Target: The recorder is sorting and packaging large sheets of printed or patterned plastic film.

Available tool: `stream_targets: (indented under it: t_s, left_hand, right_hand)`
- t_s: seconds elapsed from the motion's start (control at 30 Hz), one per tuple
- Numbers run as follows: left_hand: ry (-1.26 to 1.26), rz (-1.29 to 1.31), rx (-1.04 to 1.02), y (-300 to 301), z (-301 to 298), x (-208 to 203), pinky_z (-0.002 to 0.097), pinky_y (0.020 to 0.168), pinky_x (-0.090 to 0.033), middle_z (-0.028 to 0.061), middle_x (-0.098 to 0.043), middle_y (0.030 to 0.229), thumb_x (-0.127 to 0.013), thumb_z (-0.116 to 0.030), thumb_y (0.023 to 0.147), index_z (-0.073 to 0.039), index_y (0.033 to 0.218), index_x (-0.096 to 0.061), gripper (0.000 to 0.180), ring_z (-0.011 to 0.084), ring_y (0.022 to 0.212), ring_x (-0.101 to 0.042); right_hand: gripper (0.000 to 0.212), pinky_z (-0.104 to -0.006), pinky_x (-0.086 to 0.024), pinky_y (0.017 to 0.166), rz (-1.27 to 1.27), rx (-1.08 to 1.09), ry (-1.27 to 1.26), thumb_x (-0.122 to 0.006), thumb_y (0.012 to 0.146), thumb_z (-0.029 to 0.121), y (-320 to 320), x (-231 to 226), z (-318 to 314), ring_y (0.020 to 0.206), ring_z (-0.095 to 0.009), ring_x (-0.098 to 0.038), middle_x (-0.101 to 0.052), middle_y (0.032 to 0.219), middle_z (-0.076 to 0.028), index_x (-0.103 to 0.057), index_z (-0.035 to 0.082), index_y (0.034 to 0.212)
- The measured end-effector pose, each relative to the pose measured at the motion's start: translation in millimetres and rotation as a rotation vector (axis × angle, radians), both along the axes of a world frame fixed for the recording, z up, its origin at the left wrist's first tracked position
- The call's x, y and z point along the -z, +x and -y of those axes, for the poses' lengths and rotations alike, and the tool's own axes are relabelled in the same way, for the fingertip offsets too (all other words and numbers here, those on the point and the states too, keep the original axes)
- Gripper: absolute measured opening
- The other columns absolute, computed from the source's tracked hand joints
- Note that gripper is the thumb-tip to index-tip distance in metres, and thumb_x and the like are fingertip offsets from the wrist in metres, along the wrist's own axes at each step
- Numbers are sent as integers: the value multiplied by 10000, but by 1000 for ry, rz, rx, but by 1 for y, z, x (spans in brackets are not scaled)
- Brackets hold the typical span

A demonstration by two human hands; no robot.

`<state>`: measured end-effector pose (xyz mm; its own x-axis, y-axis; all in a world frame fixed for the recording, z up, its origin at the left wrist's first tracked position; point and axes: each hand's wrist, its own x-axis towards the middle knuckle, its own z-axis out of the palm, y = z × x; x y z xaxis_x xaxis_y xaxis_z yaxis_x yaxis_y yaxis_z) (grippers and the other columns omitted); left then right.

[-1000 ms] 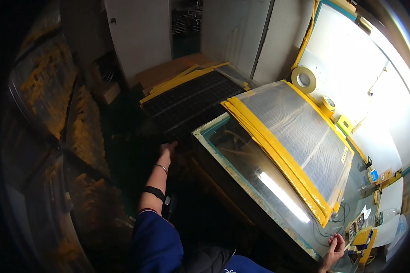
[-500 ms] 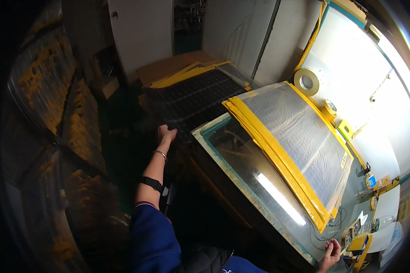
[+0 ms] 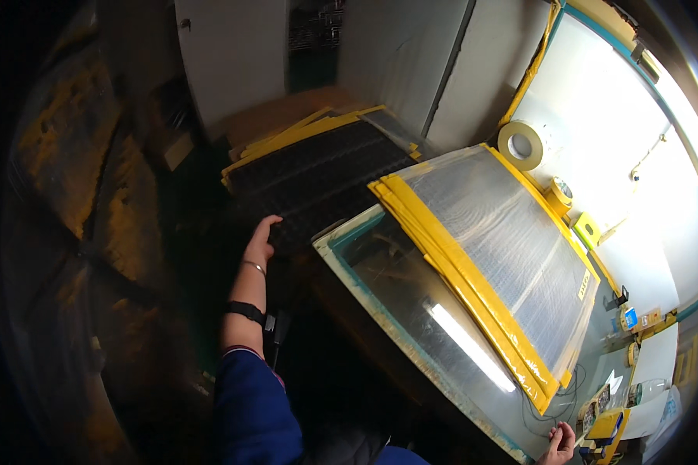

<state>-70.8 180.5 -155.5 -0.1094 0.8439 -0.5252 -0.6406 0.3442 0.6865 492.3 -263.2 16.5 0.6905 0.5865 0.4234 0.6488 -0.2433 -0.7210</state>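
Observation:
My left hand (image 3: pixel 261 239) reaches forward with its fingers stretched out and nothing visible in it. It is nearest to the near left edge of a dark gridded sheet stack (image 3: pixel 318 174), which has yellow tape along its far edge. Whether the fingertips touch the stack I cannot tell. At the near right, my right hand (image 3: pixel 558 445) is by the corner of the glass-topped table (image 3: pixel 411 325), its fingers curled together; anything between them is too small to make out. On the glass lies a pile of translucent mesh sheets (image 3: pixel 496 232) with yellow taped borders.
Tape rolls (image 3: pixel 520 146) stand along the table's far side by a bright white panel (image 3: pixel 597 101). Thin dark cable (image 3: pixel 537 412) curls near a yellow-and-blue holder (image 3: pixel 609 425) at the right. Stacked yellow-edged sheets (image 3: pixel 70 139) fill the left side. A white door (image 3: pixel 233 62) stands behind.
My left hand has gone from a closed fist to stretched fingers and shifted slightly left. My right hand is a little lower, its fingers still curled. The view has turned slightly.

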Motion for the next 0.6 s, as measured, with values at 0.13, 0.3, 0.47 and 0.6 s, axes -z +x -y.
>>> stream_targets:
  t_s: [0.13, 0.3, 0.47, 0.6]
  left_hand:
    - [-24, -87, 8, -10, -4, 19, 378, 781, -472, 103, -597, 936, -640, -160, 754, -46, 948, -555, 241, 252, 906, -573]
    - [115, -344, -252, 8, -19, -5, 374, 739, -483, 78, -597, 906, -622, -91, 761, -65, 1002, -563, 250, 240, 871, -570]
    - [259, -447, -353, 14, -29, -97, 339, 657, -462, 67, -589, 821, -601, -21, 719, -28, 927, -576, 210, 204, 742, -559]
    - [353, -416, -481, -1, -4, -160, 331, 619, -472, 71, -594, 798, -590, 8, 712, -24, 872, -582, 163, 191, 696, -567]
  right_hand:
    - [151, -279, -503, 687, -17, -24, -18, -563, 837, 49, 0, -2, -1, 764, -180, -598, -603, 886, -123, -605, -39, 953]
    - [160, -273, -502, 684, -129, 1, 14, -560, 839, 50, 5, 5, 3, 764, -175, -599, -611, 882, -120, -597, -37, 968]
    - [165, -274, -499, 684, -139, 34, -56, -561, 841, 60, 2, -2, 5, 765, -176, -603, -622, 893, -123, -597, -34, 971]
    - [172, -272, -492, 696, -155, 16, -55, -562, 842, 71, 1, -7, 5, 769, -177, -602, -624, 897, -125, -595, -36, 972]
